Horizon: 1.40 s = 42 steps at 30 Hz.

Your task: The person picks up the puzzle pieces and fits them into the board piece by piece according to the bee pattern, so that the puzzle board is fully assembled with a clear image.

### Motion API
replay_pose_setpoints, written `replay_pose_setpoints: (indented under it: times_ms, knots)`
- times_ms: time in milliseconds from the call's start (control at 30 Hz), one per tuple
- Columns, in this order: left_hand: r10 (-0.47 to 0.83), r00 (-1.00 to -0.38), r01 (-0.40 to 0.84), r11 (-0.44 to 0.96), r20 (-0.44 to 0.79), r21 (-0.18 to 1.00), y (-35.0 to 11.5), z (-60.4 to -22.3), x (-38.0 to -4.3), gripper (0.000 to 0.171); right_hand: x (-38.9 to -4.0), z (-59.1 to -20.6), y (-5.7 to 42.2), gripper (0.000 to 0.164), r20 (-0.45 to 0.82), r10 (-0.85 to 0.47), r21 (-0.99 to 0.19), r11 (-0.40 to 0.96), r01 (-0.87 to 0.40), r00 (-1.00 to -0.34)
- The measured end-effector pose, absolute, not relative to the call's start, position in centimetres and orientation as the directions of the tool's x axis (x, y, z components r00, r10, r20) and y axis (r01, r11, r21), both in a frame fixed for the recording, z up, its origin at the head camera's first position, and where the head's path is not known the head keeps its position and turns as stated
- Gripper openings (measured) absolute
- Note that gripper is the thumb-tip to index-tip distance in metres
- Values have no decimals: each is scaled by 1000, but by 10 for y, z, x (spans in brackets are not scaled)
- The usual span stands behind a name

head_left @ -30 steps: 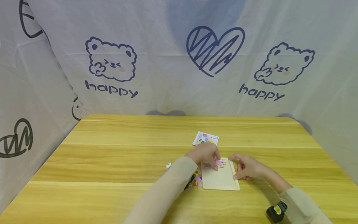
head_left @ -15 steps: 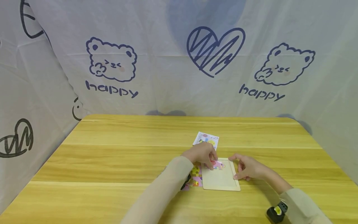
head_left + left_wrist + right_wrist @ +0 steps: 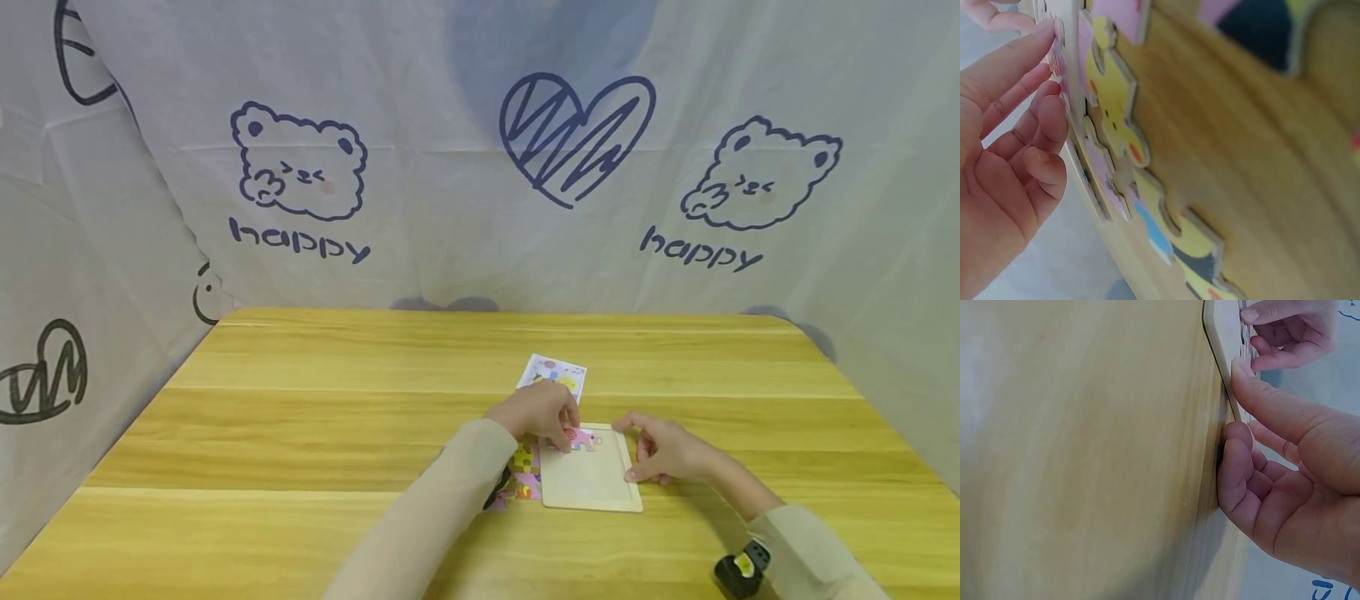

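Observation:
A shallow wooden puzzle tray (image 3: 588, 487) lies on the table between both hands. Pink jigsaw pieces (image 3: 587, 439) lie along its far edge, one showing a red patch. My left hand (image 3: 537, 410) reaches over the tray's far left corner, thumb and index finger pinching a pink puzzle piece there; the fingers partly hide it. In the left wrist view the thumb (image 3: 1044, 31) touches that piece and the other fingers curl beneath. My right hand (image 3: 669, 450) grips the tray's right rim. In the right wrist view its thumb (image 3: 1247, 378) lies on the rim and the remaining fingers bend beside it.
Loose puzzle pieces (image 3: 525, 457) lie against the tray's left side, partly under the left forearm. The left wrist view shows a yellow piece (image 3: 1116, 100) and several others spread on the wood. A picture card (image 3: 558, 372) lies behind the tray. A printed cloth hangs beyond the table (image 3: 300, 450).
My left hand has shifted slightly left over the tray's far edge, uncovering more of the pink pieces and the loose yellow piece. The right hand stays at the rim.

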State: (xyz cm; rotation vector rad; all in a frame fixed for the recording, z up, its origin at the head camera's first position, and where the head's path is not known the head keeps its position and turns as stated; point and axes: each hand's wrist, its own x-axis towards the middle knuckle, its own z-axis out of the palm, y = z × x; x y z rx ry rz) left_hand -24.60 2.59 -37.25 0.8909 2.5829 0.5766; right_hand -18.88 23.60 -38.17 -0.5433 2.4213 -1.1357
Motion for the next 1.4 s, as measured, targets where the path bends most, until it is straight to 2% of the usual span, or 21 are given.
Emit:
replay_pose_setpoints:
  times_ms: [133, 400, 567, 933, 1133, 1400]
  knots:
    - [637, -746, 487, 720, -194, 494, 26, -371, -246, 22, -188, -382, 236, 63, -197, -512, -803, 573, -162, -836]
    - [660, -735, 536, 707, -157, 462, 30, -370, -246, 10, -189, -382, 235, 63, -189, -523, -812, 560, -168, -831]
    - [638, -750, 514, 727, -173, 455, 31, -372, -245, 6, -189, -382, 235, 62, -195, -525, -815, 557, -160, -829]
    - [607, -770, 456, 739, -197, 496, 30, -373, -246, 5, -190, -381, 236, 64, -202, -518, -807, 569, -159, -831]
    - [642, -752, 478, 688, -150, 547, 24, -376, -250, 8, -189, -382, 237, 64, -203, -516, -800, 577, -163, -833]
    - [623, -776, 473, 679, -100, 561, 11, -372, -253, 9, -189, -383, 235, 63, -199, -517, -805, 570, -162, -833]
